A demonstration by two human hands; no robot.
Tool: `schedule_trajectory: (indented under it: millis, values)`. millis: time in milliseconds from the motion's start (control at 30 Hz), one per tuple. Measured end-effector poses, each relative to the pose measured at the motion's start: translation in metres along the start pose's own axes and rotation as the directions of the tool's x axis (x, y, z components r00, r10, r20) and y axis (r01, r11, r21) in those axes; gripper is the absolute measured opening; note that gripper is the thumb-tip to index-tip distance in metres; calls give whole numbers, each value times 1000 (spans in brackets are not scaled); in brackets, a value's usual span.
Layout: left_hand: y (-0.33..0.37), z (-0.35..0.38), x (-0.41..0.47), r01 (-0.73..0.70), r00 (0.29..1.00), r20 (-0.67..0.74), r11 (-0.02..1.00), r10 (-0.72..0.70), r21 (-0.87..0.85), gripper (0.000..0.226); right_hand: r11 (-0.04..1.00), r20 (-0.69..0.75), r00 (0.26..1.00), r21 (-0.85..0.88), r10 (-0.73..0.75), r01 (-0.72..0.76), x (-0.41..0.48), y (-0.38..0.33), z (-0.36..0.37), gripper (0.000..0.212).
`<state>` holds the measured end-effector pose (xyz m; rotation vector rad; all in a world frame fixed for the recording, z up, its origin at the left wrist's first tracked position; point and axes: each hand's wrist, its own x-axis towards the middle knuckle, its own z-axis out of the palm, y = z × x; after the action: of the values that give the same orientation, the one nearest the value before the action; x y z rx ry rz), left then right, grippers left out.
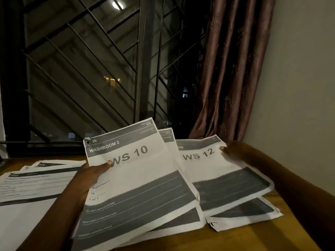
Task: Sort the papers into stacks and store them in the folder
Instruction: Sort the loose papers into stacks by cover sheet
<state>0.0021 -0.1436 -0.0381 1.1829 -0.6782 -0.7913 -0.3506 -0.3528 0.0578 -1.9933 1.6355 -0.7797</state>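
Note:
My left hand [87, 178] grips a bundle of printed sheets, thumb on top of the front one, which reads "WASHROOM 2, WS 10" [137, 178]. A sheet marked #11 [167, 136] peeks out behind it. My right hand [233, 148] pinches the upper right edge of the "WS 12" sheet [217, 171], fanned out to the right. More sheets [253, 212] stick out underneath, resting on the wooden table [253, 238]. No folder is in view.
Several other printed papers [32, 182] lie spread on the table at the left. A barred window [90, 69] stands behind the table, a brown curtain [230, 69] hangs at the right, and a plain wall [299, 87] closes the right side.

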Motion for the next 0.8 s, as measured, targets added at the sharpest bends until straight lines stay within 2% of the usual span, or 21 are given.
schedule_trajectory:
  millis: [67,133,200,333,467,567,633,667,700,733,767,800]
  values:
    - [0,1,0,6,1000,5,1000,-6,-1,29,972,73,997,-234,35,-17,8,17,-3,43]
    - [0,2,-1,20,1000,16,1000,-20,-5,32,958,166,985,-288,55,-5,11,33,3,45]
    - [1,4,-2,30,999,26,1000,-30,-5,28,948,181,979,-315,99,-38,16,46,10,54]
    - [0,7,-4,52,997,66,998,-50,-33,19,874,118,993,-484,29,32,26,59,22,55]
    - [0,3,-1,40,998,53,999,-38,-33,23,796,129,981,-604,142,-36,35,72,42,50]
    - [-2,3,0,29,998,60,999,-27,-32,36,790,-6,1000,-612,9,-11,46,79,54,62]
    - [-3,5,-1,24,997,69,999,-21,-43,32,840,-100,976,-531,-192,111,38,63,59,53]
    - [-2,6,-2,19,997,71,999,-16,-50,31,892,-81,955,-387,-284,233,29,50,62,54]
    - [-2,6,-3,19,998,66,998,-15,-60,33,951,34,957,-107,-289,291,9,29,64,57]
    - [-3,6,-3,18,998,60,997,-13,-76,39,951,235,929,192,-286,245,-7,11,70,62]
    - [-3,6,-4,11,999,53,996,-6,-93,45,919,421,856,369,-301,141,-25,-5,73,68]
    - [-3,6,-3,6,999,44,994,-2,-107,49,882,522,786,468,-330,60,-37,-16,78,70]
